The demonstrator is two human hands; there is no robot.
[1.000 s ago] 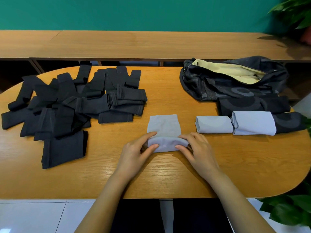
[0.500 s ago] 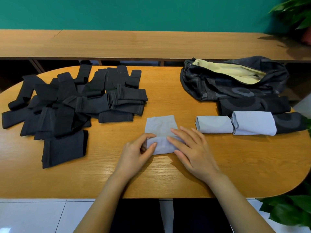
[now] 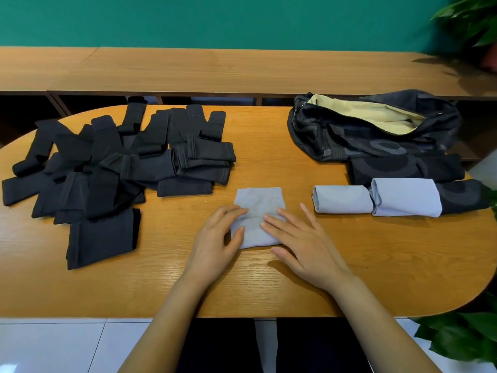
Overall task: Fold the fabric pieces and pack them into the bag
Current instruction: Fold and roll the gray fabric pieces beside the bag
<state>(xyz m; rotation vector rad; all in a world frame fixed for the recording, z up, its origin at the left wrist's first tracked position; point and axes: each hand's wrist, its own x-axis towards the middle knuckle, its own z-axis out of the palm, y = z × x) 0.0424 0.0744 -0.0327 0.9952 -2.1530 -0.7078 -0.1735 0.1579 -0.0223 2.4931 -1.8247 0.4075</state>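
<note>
Pressing down with straight, spread fingers [image 3: 285, 224] of the right hand [image 3: 304, 238] on the half-folded grey fabric piece [image 3: 258, 200]; steadying its left edge with the left hand [image 3: 215, 238], thumb and fingers apart, nothing pinched. Lying lengthwise straight ahead, left of the open bag [image 3: 376, 135]. Probably best carried over by the right, closer to the bag.

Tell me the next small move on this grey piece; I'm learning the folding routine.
Probably roll the folded near end toward the far edge: the grey piece is only partly folded, the right hand presses it flat, the left hand rests on its left edge, and two grey rolls lie beside the bag.
</note>
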